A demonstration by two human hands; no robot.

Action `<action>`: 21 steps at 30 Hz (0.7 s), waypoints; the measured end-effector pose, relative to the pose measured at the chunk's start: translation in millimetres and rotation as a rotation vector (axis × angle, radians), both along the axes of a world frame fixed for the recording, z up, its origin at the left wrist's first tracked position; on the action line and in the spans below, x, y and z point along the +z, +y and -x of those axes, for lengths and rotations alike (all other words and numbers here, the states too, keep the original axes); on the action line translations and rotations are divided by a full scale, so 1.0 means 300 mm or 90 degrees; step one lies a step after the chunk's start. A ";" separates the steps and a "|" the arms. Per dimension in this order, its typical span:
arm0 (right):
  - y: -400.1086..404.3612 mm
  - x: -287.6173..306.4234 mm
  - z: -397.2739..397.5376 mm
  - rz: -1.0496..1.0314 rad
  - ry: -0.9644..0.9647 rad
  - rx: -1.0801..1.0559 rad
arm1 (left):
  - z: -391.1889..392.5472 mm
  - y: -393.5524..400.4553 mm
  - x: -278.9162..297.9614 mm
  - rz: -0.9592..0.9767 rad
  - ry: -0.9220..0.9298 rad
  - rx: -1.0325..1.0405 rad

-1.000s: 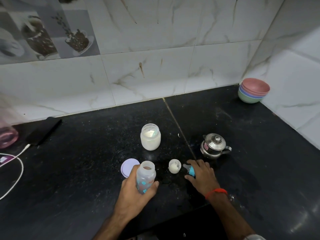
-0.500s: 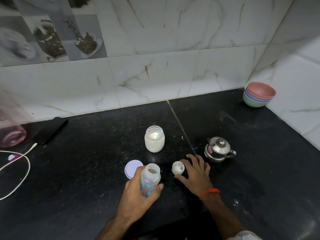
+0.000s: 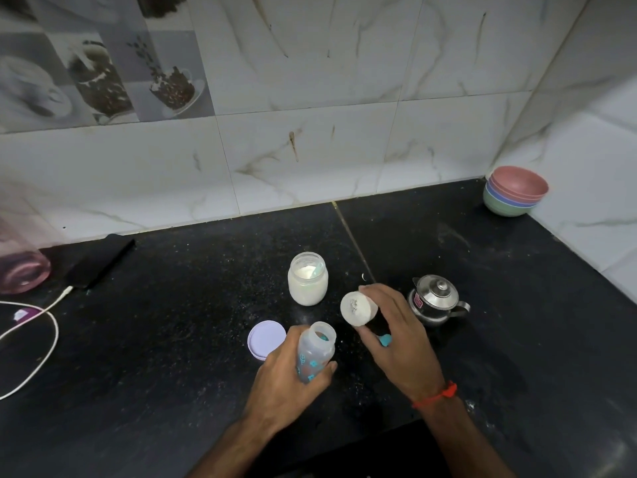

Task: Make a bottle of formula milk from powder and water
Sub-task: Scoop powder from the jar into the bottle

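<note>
We are gripping the baby bottle point(image 3: 315, 353) upright in our left hand point(image 3: 286, 384) near the desk's front edge, mouth open and pointing up. Our right hand point(image 3: 396, 336) is pinching the small white cup point(image 3: 357, 308) just right of that mouth and slightly above it — tilted leftward, so the pour is heading left and down.

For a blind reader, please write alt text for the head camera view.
On a black counter, the left hand holds an open baby bottle while the right hand tilts a small white cup toward it. Behind stand an open powder jar and a steel kettle.
</note>
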State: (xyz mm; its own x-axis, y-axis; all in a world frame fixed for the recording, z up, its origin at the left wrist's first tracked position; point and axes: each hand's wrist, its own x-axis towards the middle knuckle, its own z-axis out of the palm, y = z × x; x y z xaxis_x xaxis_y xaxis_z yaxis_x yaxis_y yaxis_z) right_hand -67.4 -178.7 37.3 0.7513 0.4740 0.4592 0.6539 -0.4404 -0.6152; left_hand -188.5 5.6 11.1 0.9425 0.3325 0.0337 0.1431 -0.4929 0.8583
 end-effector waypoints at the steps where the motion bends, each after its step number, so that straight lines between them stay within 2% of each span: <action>1: 0.001 0.003 0.009 -0.006 -0.005 -0.001 | -0.005 -0.002 -0.001 0.003 0.002 0.002; 7: 0.012 -0.167 0.062 0.070 0.069 -0.046 | 0.005 0.007 0.001 0.030 -0.005 0.062; 10: 0.022 -0.255 0.092 0.192 0.064 -0.077 | 0.021 0.023 -0.003 0.037 -0.004 0.082; 13: 0.028 -0.317 0.101 0.285 0.135 -0.063 | 0.036 0.031 -0.003 0.044 0.004 0.091; 18: 0.026 -0.354 0.102 0.276 0.168 -0.055 | 0.058 0.033 -0.010 0.053 0.015 0.101; 21: 0.021 -0.369 0.088 0.225 0.207 -0.039 | 0.064 0.028 -0.011 0.057 0.020 0.106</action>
